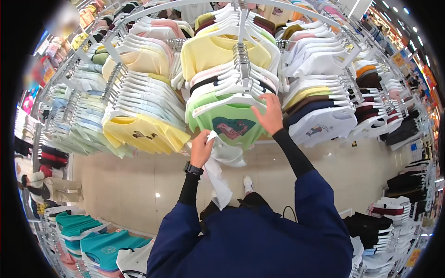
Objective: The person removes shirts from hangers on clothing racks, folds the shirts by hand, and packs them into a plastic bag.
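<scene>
My left hand (201,149) is closed on the top edge of a thin white cloth (218,180), which hangs down in front of my body. Part of the cloth spreads to the right, below a green T-shirt (208,111). That shirt has a dark printed panel with a pink figure and hangs at the front of the middle rack on a white hanger (238,99). At the hanger's right end is my right hand (270,113), fingers apart; whether they touch the hanger or shirt I cannot tell.
Yellow T-shirts (139,129) hang left of the green one, white T-shirts (320,125) to its right. A curved white rail (176,5) runs overhead. Teal shirts (109,245) are on a rack at lower left. A person (51,187) stands at far left on the tiled floor (130,185).
</scene>
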Tool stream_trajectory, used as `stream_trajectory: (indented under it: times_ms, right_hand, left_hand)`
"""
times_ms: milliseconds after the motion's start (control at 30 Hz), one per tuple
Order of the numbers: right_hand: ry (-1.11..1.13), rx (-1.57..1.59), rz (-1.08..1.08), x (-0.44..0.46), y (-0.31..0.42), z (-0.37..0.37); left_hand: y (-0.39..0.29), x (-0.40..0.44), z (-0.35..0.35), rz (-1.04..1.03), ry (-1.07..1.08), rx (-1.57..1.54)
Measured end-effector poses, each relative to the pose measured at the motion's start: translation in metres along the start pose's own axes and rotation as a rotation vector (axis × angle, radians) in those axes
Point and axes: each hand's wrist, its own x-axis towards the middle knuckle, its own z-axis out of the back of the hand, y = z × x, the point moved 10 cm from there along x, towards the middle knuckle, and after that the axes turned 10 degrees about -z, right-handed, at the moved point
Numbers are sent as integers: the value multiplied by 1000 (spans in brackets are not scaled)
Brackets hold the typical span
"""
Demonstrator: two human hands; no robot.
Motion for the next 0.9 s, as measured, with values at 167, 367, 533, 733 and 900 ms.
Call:
stream_trajectory:
  times_ms: [167,367,533,733,900]
  right_hand:
    - [312,66,-143,7,-36,-72]
    - [180,105,-50,0,-16,-26]
    - [124,158,-54,-21,-7,52]
    - [356,376,-448,-117,-9,102]
    - [428,345,-368,-146,19,91]
  left_hand:
    - [-40,-2,17,-130,-35,161]
    - [-71,0,44,-121,-81,213]
    - [-102,4,61,-83,-63,376]
    - [-97,11,64,-42,-171,392]
    - [-88,13,48,-37,-166,380]
